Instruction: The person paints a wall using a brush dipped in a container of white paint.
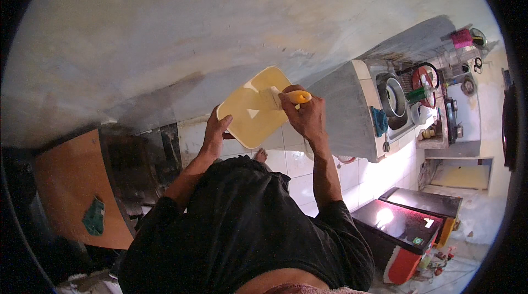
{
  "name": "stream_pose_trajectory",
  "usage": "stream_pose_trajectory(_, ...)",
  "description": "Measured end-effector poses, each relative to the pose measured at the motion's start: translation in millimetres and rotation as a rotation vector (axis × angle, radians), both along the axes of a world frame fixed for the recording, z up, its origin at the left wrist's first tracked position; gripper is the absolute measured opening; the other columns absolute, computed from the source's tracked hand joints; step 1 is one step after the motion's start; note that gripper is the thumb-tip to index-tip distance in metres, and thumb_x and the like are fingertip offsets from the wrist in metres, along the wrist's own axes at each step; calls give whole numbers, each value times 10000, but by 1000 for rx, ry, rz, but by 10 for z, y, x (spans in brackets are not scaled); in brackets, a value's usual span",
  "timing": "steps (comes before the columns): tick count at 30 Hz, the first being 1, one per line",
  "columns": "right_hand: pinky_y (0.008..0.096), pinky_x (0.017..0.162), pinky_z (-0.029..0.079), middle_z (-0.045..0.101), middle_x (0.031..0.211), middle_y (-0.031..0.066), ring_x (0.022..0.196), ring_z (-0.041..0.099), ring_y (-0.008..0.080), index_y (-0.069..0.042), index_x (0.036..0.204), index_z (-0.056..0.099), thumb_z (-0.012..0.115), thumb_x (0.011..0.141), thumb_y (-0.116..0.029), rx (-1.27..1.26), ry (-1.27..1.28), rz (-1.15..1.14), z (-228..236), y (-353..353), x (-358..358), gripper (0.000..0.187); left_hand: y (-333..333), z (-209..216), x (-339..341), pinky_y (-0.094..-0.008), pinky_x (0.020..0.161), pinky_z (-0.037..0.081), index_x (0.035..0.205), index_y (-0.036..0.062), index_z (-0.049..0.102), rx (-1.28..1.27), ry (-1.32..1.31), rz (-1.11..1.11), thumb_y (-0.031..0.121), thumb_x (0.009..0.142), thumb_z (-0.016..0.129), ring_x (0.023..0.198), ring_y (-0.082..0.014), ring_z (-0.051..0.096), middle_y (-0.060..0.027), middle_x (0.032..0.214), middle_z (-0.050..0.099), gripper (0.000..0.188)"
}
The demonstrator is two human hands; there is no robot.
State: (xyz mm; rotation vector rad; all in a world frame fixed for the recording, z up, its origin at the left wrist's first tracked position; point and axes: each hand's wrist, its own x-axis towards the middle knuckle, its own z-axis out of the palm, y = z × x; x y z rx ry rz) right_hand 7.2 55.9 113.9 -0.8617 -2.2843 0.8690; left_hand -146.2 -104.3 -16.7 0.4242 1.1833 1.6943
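Note:
A shallow, pale yellow plastic tray [242, 101] with rounded corners is held tilted in front of me. My left hand [215, 133] grips its lower left edge, thumb on the inner side. My right hand [305, 117] is closed round a flat paintbrush [299, 96] with a yellow handle. The pale bristle end points left, over the inside of the tray; whether it touches the surface I cannot tell. A small bright triangular patch shows on the tray beside the brush.
A stained wall [165, 35] rises ahead. On the right, a tiled counter [368, 96] holds a sink with a metal pot [391, 96] and a blue cloth [379, 122]. A dark glossy-topped box [396, 222] stands lower right; an orange-brown board [71, 184] is at left.

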Motion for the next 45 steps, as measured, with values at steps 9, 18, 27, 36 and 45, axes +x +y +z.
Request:
stream_pose_trajectory(9, 329, 607, 523, 671, 804, 109, 667, 665, 260, -46, 909, 640, 716, 785, -99, 425, -23, 92, 171, 187, 257, 154, 2, -44, 16, -376, 722, 587, 1333, 62, 408, -11, 0, 0, 386, 857, 569, 1016, -211, 614, -114, 1174, 557, 598)
stream_pose_trajectory(18, 362, 599, 508, 669, 811, 99, 670, 657, 275, -59, 926, 630, 749, 761, -135, 329, 80, 204, 236, -29, 454, 217, 204, -198, 5, -407, 747, 588, 1335, 70, 411, 10, -92, -20, 414, 844, 604, 1013, -243, 634, -116, 1188, 581, 630)
stream_pose_trajectory(27, 386, 554, 468, 636, 717, 139, 620, 616, 315, -50, 884, 631, 661, 843, -218, -66, 232, 297, -51, 21, 456, 175, 482, -143, 110, -431, 807, 554, 1316, 65, 441, -7, -111, 2, 462, 860, 561, 1056, -263, 616, -118, 1204, 580, 616)
stream_pose_trajectory(36, 366, 534, 471, 634, 678, 124, 578, 613, 291, -67, 865, 624, 662, 851, -265, 108, 290, -72, -112, 476, 551, 202, 515, -138, 110, -393, 805, 527, 1347, 100, 418, -51, -115, 42, 459, 916, 468, 1055, -252, 605, -81, 1233, 571, 564)
stream_pose_trajectory(45, 313, 553, 499, 654, 726, 85, 611, 635, 177, -28, 945, 626, 636, 888, -176, -23, 559, -199, -106, 560, 801, 158, 590, -42, 124, -438, 861, 512, 1343, 89, 445, -31, -94, 5, 507, 906, 441, 1089, -277, 592, -100, 1259, 569, 604)
